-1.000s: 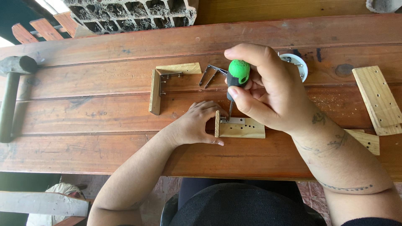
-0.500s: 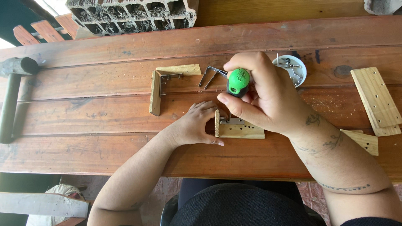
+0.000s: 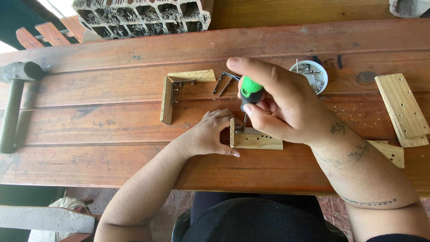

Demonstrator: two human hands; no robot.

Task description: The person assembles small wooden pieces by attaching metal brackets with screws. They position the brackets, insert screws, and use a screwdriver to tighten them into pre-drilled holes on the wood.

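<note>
Since a moment ago our right hand (image 3: 282, 107) has tipped the green-handled screwdriver (image 3: 249, 96) down, its tip now at the corner of the small wooden joint (image 3: 255, 139), probably on a bracket screw, though our fingers hide it. That hand is clenched round the handle. Our left hand (image 3: 212, 134) presses the joint's upright piece, fingers curled against it on the bench (image 3: 112, 130). Beyond our right hand sits a white dish of screws (image 3: 313, 74); beyond the left, a finished wooden corner (image 3: 172, 92).
</note>
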